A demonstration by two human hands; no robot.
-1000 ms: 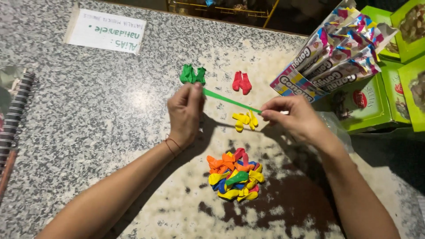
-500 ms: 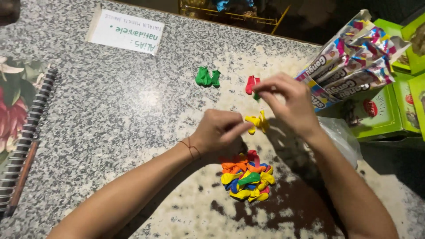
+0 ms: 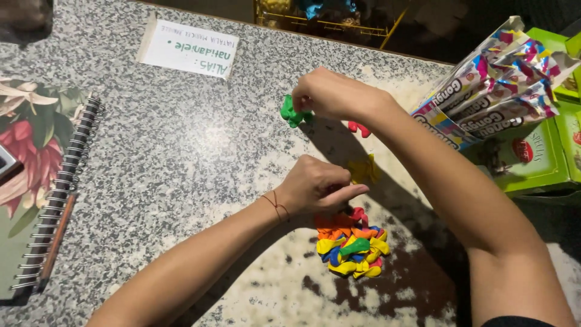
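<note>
Granite counter [image 3: 151,157] carries balloons sorted by colour — the right hand [image 3: 330,94] pinches a green balloon [image 3: 290,113] at the green spot beside the reds [image 3: 359,128], while the left hand [image 3: 318,188], fingers loosely curled and holding nothing visible, rests atop the mixed pile [image 3: 352,245] — yellows [image 3: 363,169] just behind.

Right hand [image 3: 330,94] at green balloons [image 3: 291,113], left hand [image 3: 315,186] above mixed balloon pile [image 3: 352,243].

One view only: camera on your head, looking steeply down and forward at speckled grey granite countertop [image 3: 151,139], close range. Your forearms enter from bottom edge, reaching away. Spiral-bound floral notebook [image 3: 36,200] cut by left edge, green cardboard boxes [image 3: 538,163] by right. No second view, nothing shared.
</note>
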